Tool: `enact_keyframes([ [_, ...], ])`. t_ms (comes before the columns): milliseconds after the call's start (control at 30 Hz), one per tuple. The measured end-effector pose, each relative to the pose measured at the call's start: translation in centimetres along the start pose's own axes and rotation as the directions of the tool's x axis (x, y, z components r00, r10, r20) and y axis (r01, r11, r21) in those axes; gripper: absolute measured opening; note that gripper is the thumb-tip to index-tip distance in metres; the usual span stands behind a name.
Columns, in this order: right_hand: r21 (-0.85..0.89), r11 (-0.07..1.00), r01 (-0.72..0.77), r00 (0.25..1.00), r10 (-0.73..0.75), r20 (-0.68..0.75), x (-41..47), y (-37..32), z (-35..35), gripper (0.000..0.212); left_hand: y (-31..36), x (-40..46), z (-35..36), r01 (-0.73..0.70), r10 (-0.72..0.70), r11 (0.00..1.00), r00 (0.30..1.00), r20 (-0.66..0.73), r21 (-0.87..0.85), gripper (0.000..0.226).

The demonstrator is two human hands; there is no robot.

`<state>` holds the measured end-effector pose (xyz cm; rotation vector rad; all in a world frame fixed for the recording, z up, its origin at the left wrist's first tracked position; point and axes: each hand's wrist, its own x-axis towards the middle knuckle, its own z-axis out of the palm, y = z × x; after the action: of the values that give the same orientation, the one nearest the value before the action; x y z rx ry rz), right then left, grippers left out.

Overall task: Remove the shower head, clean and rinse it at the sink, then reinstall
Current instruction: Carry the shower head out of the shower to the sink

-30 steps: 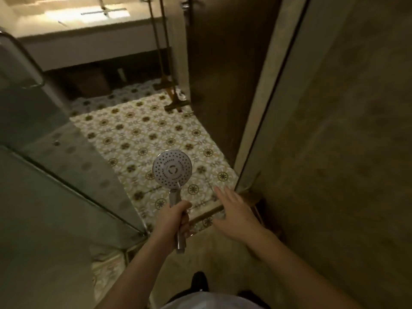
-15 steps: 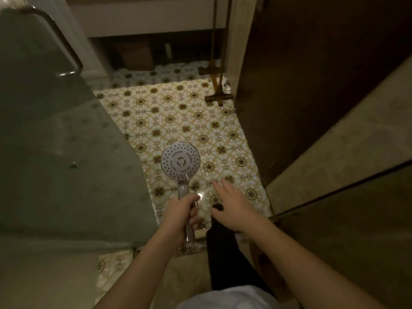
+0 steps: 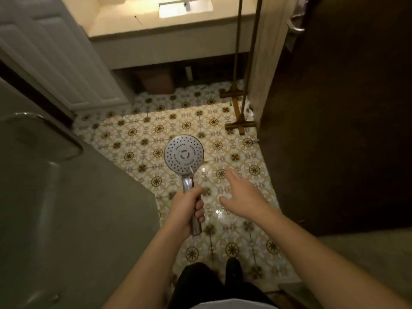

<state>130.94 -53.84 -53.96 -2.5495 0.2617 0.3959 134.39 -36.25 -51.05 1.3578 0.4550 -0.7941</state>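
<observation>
One shower head (image 3: 184, 154), round, chrome, perforated face turned up toward the camera, detached; handle gripped in left hand (image 3: 186, 208), fingers (image 3: 200, 207) curled round the chrome stem, lower end of stem protruding below the fist. Held upright over patterned tile floor (image 3: 142, 139), well short of the sink. Right hand (image 3: 242, 197): empty, fingers straight and spread, palm down, just beside the stem, not touching. Sink (image 3: 185, 6): rectangular, lit, set in pale surface (image 3: 124, 21) at top of view, faucet above. White panelled door (image 3: 58, 56) at left. Glass shower panel (image 3: 66, 197) at lower left. Dark wooden door (image 3: 334, 108) at right. Brass stand legs (image 3: 239, 124) near the door frame.
</observation>
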Motion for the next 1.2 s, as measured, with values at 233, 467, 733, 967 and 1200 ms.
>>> enact_keyframes([
  [233, -0.080, 0.996, 0.045, 0.996, -0.051, -0.077, 15.6, -1.3, -6.7, 0.091, 10.3, 11.8, 0.1, -0.040, 0.040, 0.995, 0.999, -0.006, -0.088, 0.025],
  [467, -0.155, 0.987, 0.042, 0.997, -0.052, -0.062, 35.8, -4.7, -11.0, 0.092, 22.6, 28.0, -0.4, -0.053, 0.060, 0.978, 0.998, 0.030, -0.200, 0.022],
  [733, -0.159, 0.985, 0.064, 0.993, -0.078, -0.084, 55.7, -6.5, -17.8, 0.086, 37.1, 42.8, -1.3, -0.088, 0.087, 0.980, 0.996, -0.010, -0.181, 0.025],
  [967, -0.117, 0.990, 0.083, 0.995, -0.075, 0.070, 77.9, -9.1, -20.3, 0.089, 50.2, 57.4, -3.8, -0.084, 0.048, 0.960, 0.989, -0.137, -0.269, 0.023],
  [1200, 0.021, 0.991, 0.131, 0.969, -0.133, 0.207, 97.3, -15.0, -25.5, 0.083, 64.3, 68.4, -7.1, -0.101, 0.032, 0.945, 0.975, -0.218, -0.310, 0.027],
])
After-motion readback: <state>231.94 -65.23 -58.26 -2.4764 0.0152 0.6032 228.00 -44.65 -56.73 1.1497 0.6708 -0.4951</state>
